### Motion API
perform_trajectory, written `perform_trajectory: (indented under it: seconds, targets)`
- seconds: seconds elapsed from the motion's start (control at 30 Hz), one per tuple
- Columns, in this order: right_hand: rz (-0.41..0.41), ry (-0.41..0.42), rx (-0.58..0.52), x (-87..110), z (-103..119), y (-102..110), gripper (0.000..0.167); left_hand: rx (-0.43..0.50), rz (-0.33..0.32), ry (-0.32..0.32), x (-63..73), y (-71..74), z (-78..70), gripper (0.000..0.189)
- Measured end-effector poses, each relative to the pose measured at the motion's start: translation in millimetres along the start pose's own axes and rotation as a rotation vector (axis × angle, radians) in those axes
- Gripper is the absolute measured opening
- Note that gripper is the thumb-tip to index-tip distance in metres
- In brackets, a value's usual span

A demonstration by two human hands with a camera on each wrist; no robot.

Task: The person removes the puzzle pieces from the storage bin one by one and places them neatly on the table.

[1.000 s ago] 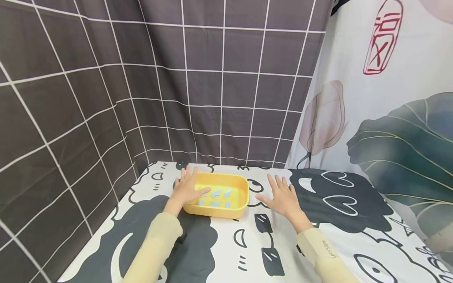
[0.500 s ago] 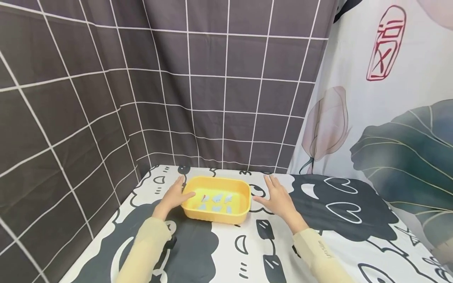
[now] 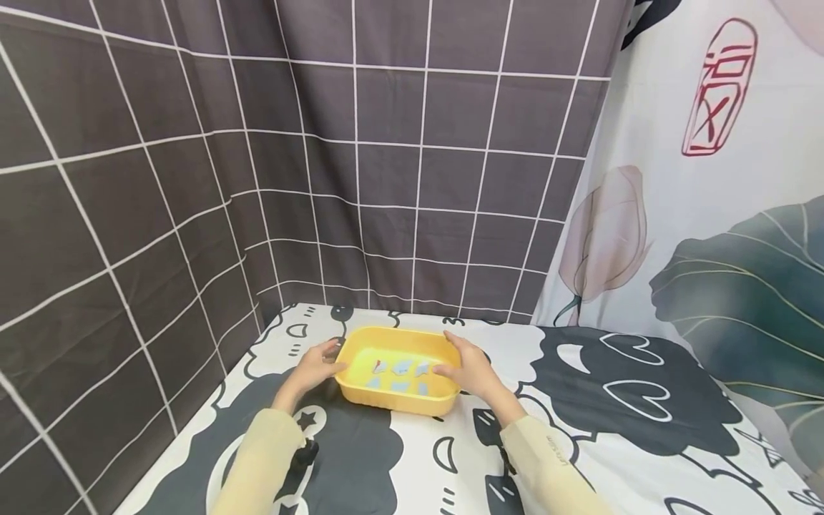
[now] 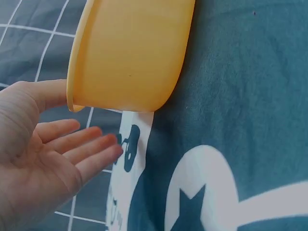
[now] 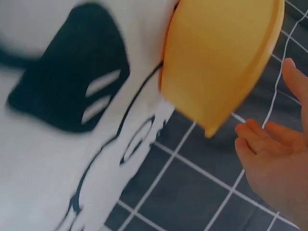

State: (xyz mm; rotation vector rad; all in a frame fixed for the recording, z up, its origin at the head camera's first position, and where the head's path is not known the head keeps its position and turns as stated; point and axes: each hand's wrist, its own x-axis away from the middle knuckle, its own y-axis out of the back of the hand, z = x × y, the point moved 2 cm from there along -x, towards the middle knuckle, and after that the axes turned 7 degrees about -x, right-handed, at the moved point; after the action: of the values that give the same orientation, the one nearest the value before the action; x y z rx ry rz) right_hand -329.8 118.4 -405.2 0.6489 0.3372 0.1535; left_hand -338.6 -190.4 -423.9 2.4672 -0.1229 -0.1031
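Observation:
A shallow yellow plastic basin (image 3: 399,403) stands on the patterned cloth, its long side toward me. Several small pale-blue flat pieces (image 3: 400,368) lie spread over its bottom, one with a red mark. My left hand (image 3: 313,370) is at the basin's left end. Its thumb reaches over the rim, while the other fingers extend below it, apart from the wall in the left wrist view. At the opposite end is my right hand (image 3: 474,368), thumb overlapping the basin's inside in the head view. The right wrist view shows its fingers (image 5: 262,137) loosely bent beside the wall.
A black-and-white cartoon cloth (image 3: 599,429) covers the surface under the basin. Dark curtains with a white grid (image 3: 386,172) hang behind and to the left. On the right hangs a white curtain (image 3: 644,250) printed with flowers and leaves.
My left hand has shifted from over the basin's left side to its end and lowered to the rim. The right hand has moved left up to the basin. The head view has tilted slightly.

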Motion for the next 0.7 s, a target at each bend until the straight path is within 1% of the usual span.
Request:
perform_trajectory:
  seconds: [0.07,0.17,0.3,0.37,0.53,0.7]
  targets:
    - [0.019,-0.015,-0.047,-2.7,1,-9,0.073,0.055,0.014,0.016,0.5,-1.4,1.3,0.066]
    - [0.058,0.0,-0.089,-6.6,-1,-20,0.069,0.112,0.033,0.021,0.9,-3.8,2.6,0.061]
    - [0.111,-0.002,-0.146,-11.3,-3,-30,0.065,0.167,0.042,0.029,-1.5,-8.9,4.8,0.056]
    - [0.117,-0.019,-0.162,-13.2,-4,-33,0.063,0.194,0.04,0.03,-3.7,-11.6,5.6,0.054]
    - [0.121,-0.027,-0.167,-18.5,-5,-38,0.057,0.223,0.046,0.028,-6.9,-15.1,9.3,0.053]
    - [0.187,-0.034,-0.184,-25.1,-4,-43,0.052,0.254,0.038,0.037,-6.9,-12.6,17.0,0.053]
